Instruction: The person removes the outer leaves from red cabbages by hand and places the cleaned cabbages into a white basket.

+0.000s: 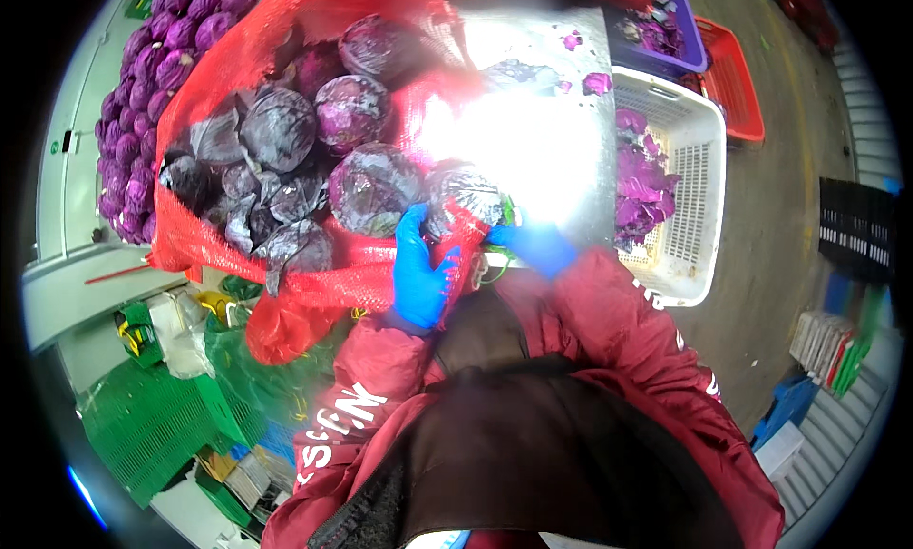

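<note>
A red mesh bag (328,290) lies spread over the table, with several dark purple cabbages (276,130) in and on it. My left hand (418,275), in a blue glove, grips the bag's near edge, its thumb and a raised finger on either side of the mesh. That finger reaches the nearest cabbage (464,195), which has pale, veined outer leaves. Just right of this cabbage is my blue-gloved right hand (540,248), smeared by motion. Beside its fingertips are thin green strands (509,212); whether the hand holds them cannot be made out.
Glare covers much of the metal tabletop (580,159). A white crate (702,183) with purple leaves stands against its right side, with purple (680,16) and red crates (734,83) beyond. Trimmed purple cabbages (157,83) are piled at far left. Green crates (152,425) sit at lower left.
</note>
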Demonstrator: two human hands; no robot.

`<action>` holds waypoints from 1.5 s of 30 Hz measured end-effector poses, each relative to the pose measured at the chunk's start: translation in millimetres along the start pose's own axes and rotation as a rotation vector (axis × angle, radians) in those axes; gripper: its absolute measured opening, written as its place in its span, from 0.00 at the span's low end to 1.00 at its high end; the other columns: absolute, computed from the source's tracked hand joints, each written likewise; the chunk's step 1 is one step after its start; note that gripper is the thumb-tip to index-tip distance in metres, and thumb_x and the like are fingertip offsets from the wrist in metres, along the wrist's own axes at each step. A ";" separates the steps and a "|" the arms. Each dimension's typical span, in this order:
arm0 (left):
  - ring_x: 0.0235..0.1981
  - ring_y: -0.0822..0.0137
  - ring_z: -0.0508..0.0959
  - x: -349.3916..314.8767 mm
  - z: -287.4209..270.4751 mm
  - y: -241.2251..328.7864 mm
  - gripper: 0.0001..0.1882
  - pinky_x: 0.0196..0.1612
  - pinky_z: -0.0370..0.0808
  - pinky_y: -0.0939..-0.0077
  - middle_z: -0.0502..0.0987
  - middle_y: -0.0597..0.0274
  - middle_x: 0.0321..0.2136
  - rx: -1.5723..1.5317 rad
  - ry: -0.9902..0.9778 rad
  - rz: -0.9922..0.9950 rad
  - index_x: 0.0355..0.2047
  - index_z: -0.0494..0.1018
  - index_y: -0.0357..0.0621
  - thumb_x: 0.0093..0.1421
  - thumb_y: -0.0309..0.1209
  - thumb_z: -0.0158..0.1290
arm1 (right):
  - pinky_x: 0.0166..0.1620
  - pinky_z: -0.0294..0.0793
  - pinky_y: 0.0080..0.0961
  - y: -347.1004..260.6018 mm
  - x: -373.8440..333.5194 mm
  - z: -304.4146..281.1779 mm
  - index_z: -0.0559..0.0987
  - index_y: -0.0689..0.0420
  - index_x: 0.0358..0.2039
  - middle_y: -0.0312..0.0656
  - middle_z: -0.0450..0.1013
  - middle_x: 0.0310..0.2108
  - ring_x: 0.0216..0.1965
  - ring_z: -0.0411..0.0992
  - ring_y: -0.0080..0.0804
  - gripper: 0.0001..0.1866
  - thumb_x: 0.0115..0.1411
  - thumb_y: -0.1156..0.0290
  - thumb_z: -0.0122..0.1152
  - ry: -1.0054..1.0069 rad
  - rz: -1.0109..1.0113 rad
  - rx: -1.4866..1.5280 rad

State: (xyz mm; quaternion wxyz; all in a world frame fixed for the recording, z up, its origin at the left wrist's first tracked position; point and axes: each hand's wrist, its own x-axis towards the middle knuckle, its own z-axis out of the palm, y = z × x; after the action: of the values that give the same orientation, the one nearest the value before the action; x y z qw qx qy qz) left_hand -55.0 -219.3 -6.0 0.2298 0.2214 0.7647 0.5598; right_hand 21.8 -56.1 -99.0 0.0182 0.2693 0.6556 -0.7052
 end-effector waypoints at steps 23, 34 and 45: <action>0.50 0.46 0.64 112.9 117.2 46.3 0.48 0.53 0.65 0.59 0.64 0.41 0.46 0.588 -0.294 0.278 0.58 0.56 0.37 0.40 0.42 0.67 | 0.37 0.75 0.33 -24.5 -39.8 -119.1 0.69 0.59 0.51 0.53 0.71 0.43 0.39 0.74 0.46 0.21 0.56 0.70 0.55 0.791 -0.457 -0.504; 0.51 0.49 0.64 126.1 137.5 31.8 0.46 0.53 0.65 0.60 0.62 0.46 0.48 0.264 -0.283 0.323 0.55 0.59 0.40 0.37 0.36 0.69 | 0.26 0.70 0.43 -39.7 -68.8 -89.4 0.72 0.57 0.36 0.53 0.73 0.25 0.26 0.73 0.52 0.09 0.61 0.66 0.49 0.630 -0.097 -0.473; 0.52 0.53 0.63 131.0 142.6 33.8 0.46 0.57 0.61 0.62 0.62 0.49 0.50 0.255 -0.342 0.291 0.57 0.56 0.38 0.40 0.34 0.68 | 0.20 0.69 0.41 -24.9 -35.7 -97.8 0.68 0.62 0.40 0.48 0.71 0.18 0.20 0.72 0.47 0.12 0.57 0.70 0.48 0.516 0.188 -0.786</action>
State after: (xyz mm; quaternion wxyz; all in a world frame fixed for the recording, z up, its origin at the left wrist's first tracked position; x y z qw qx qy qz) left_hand -71.1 -24.3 -25.4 0.2431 0.4477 0.7394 0.4402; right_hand 77.7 27.0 -61.4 0.0188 0.4664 0.8286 -0.3091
